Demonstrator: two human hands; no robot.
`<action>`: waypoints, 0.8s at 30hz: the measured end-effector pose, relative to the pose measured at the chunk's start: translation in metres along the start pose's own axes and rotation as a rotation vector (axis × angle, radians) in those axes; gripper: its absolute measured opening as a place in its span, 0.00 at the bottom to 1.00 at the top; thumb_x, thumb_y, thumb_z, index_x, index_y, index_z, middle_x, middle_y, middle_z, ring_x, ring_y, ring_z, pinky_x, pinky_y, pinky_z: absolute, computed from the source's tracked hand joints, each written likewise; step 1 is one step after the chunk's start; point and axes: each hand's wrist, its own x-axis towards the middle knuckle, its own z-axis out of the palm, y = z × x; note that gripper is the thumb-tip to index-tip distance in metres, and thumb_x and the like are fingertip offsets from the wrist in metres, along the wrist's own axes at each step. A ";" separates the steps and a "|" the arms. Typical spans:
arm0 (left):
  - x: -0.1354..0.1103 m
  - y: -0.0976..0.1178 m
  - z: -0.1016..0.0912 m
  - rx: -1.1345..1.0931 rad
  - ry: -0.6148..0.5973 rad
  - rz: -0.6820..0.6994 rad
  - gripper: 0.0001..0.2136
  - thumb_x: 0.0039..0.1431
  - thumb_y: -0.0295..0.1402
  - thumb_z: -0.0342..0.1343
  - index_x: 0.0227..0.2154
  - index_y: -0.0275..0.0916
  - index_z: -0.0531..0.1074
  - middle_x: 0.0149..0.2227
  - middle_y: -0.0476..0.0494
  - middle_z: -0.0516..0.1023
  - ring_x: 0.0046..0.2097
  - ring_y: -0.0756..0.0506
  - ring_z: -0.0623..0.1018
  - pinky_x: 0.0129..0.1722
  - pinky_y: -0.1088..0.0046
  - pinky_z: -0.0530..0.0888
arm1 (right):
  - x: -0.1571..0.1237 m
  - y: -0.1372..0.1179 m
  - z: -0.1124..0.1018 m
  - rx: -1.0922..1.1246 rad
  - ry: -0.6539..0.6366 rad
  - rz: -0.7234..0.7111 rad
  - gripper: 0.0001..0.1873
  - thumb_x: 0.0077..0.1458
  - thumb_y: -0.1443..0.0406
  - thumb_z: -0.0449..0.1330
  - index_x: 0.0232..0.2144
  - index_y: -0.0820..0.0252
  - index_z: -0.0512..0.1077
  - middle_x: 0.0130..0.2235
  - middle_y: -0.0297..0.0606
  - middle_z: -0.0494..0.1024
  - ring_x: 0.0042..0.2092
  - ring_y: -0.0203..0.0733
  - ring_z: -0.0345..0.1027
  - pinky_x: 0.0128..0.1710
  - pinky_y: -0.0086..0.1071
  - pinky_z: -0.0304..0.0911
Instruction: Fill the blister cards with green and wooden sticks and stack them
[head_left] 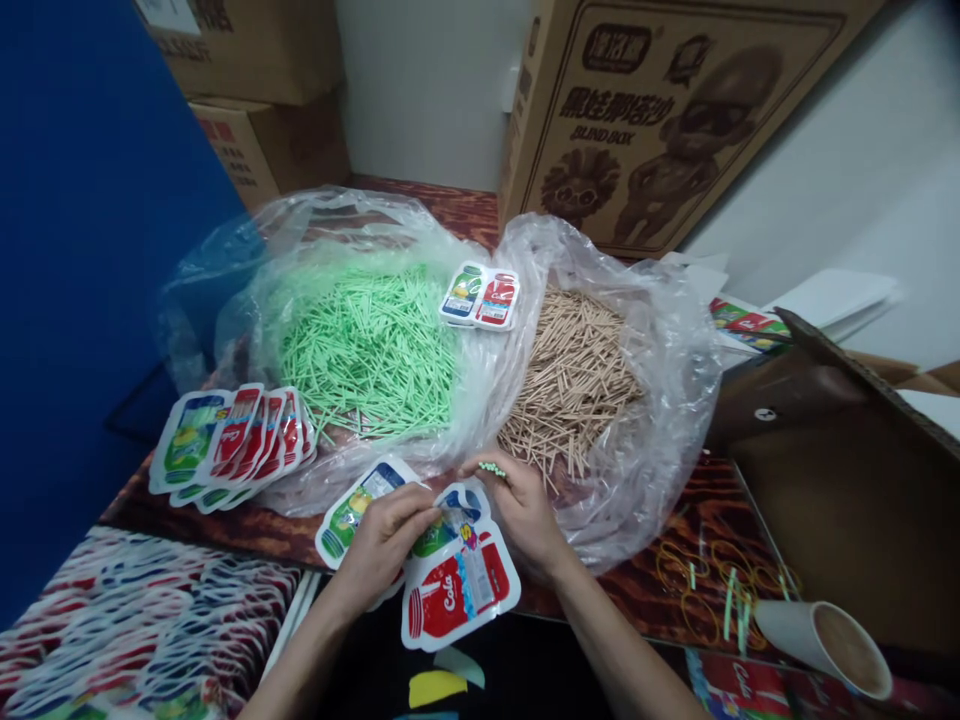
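My left hand pinches the edge of a bottle-shaped plastic pouch, printed red with "Cola" on one half and green and blue on the other. Under that hand lies a second pouch, partly covered. My right hand is closed around a small bundle of light green sticks, with their ends poking out by the thumb. Its lower fingers are hidden near the pouch's top. Just beyond my hands, clear plastic bags lie open, one with loose green sticks, the other with brown sticks.
Fanned-out pouches lie at the left, and another pouch rests between the bags. A tilted paper cup, rubber bands and an open carton are at the right. A large cardboard box stands behind.
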 end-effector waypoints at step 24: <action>0.011 -0.015 0.023 -0.290 0.270 -0.039 0.07 0.59 0.34 0.55 0.33 0.39 0.78 0.38 0.44 0.77 0.43 0.45 0.75 0.45 0.71 0.69 | 0.022 -0.033 -0.011 0.381 -0.222 0.332 0.15 0.57 0.58 0.58 0.46 0.54 0.69 0.52 0.39 0.72 0.52 0.44 0.67 0.50 0.36 0.64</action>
